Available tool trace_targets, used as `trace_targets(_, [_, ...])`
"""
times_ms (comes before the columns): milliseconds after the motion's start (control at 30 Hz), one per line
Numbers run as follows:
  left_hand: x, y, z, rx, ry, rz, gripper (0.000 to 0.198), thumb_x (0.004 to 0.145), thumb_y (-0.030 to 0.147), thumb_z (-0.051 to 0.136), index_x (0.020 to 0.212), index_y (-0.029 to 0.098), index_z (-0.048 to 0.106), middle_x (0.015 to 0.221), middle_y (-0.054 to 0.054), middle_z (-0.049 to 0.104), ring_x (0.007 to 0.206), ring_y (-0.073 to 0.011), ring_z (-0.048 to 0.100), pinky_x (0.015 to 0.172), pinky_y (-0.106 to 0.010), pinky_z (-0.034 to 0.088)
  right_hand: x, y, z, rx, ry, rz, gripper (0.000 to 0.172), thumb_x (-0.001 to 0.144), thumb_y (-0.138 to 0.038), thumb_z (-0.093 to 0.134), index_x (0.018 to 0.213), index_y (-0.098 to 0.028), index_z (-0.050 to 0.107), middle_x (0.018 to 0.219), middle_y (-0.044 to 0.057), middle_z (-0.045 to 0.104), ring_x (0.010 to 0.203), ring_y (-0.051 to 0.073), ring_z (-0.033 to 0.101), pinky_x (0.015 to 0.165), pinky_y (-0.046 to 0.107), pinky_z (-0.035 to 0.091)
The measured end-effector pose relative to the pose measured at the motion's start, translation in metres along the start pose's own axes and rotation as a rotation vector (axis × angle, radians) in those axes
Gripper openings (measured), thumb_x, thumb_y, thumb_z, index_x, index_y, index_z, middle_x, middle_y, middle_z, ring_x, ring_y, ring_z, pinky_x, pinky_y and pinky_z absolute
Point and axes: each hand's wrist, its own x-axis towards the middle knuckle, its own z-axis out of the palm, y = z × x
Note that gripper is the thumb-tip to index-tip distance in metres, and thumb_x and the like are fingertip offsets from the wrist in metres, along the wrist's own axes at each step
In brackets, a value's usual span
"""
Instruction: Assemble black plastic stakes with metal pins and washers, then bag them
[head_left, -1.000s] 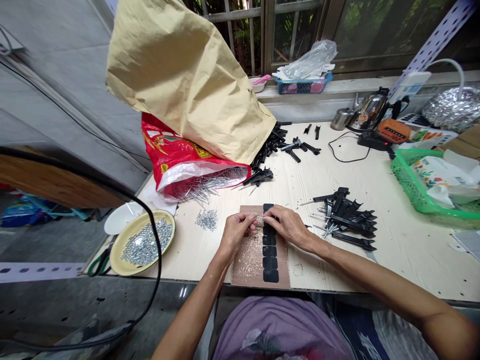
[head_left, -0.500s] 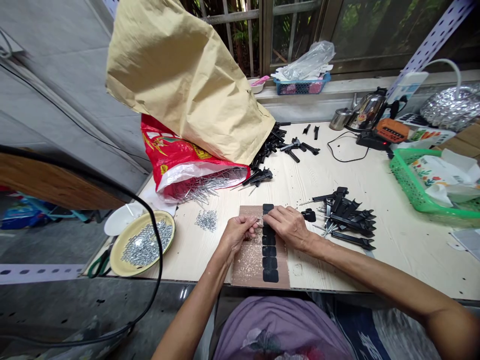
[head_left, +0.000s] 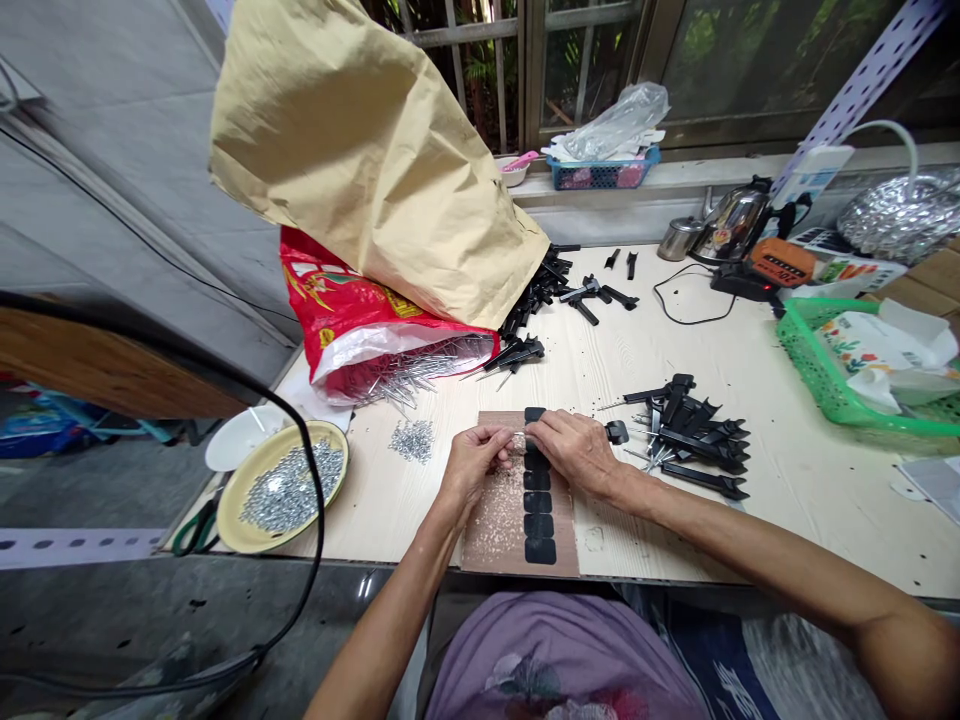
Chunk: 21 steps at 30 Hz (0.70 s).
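Over a brown board [head_left: 495, 530] at the table's front edge, my two hands meet. The fingers of my left hand [head_left: 474, 465] are pinched together by a small pale thing I cannot make out. My right hand [head_left: 576, 452] is closed, its fingertips meeting the left ones above a row of black rounded pads [head_left: 539, 525] on the board. What it grips is hidden. Just beyond the right hand shows a small black piece [head_left: 616, 432]. A pile of black plastic parts with metal pins [head_left: 697, 430] lies to its right. Pale crumbs cover the board's left half.
Small metal pieces fill a yellow bowl [head_left: 255, 535] at left; a small heap of metal pieces [head_left: 411, 440] lies nearer. Behind are a red bag [head_left: 322, 300] of metal pins and a large tan sack [head_left: 360, 160]. A green basket [head_left: 817, 385] stands right. A black cable [head_left: 319, 500] hangs left.
My hands stay over the same spot on the board, with only a slight shift of the fingers. The view has moved very slightly; the other things have not moved.
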Motion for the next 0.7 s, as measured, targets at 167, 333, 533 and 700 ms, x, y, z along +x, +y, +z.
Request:
trace_targets(167, [-0.0004,0.002,-0.0009,0.037,-0.01,0.001,0.033,0.061,0.041,0.077,0.067,0.011,0.064,0.053,0.002,0.058,0.041,-0.0049,0.047,0.041,-0.017,0.036,0.0021,0.0002,0.0011,0.077,-0.003,0.027,0.022,0.094,-0.026,0.043,0.091,-0.019,0.063,0.084,0.005,0.061,0.08,0.014,0.054,0.068,0.025,0.034])
trace_targets(333, [-0.0013,0.0026,-0.0022,0.106,-0.011,0.055,0.03,0.064,0.04,0.075,0.07,0.012,0.066,0.053,0.002,0.058,0.043,-0.0067,0.048,0.044,-0.019,0.038,-0.0005,0.0025,0.0017,0.17,-0.085,0.081,0.028,0.097,-0.031,0.037,0.092,-0.019,0.062,0.083,0.003,0.061,0.076,0.013,0.055,0.064,0.023,0.036])
trace_targets(533, [-0.0005,0.002,-0.0042,0.164,-0.02,0.052,0.029,0.065,0.04,0.074,0.072,0.012,0.067,0.053,0.002,0.058,0.043,-0.0067,0.049,0.044,-0.019,0.038,-0.0013,0.0029,0.0035,0.245,-0.116,0.106,0.025,0.096,-0.031,0.038,0.096,-0.018,0.06,0.09,0.005,0.061,0.08,0.013,0.056,0.066,0.023,0.039])
trace_targets(700, [0.0013,-0.0001,-0.0079,0.175,-0.018,0.05,0.03,0.066,0.041,0.074,0.072,0.012,0.067,0.054,0.002,0.059,0.042,-0.0068,0.049,0.043,-0.019,0.038,0.0004,0.004,0.0042,0.295,-0.152,0.127,0.025,0.095,-0.033,0.04,0.097,-0.019,0.06,0.091,0.004,0.059,0.077,0.012,0.056,0.062,0.022,0.039])
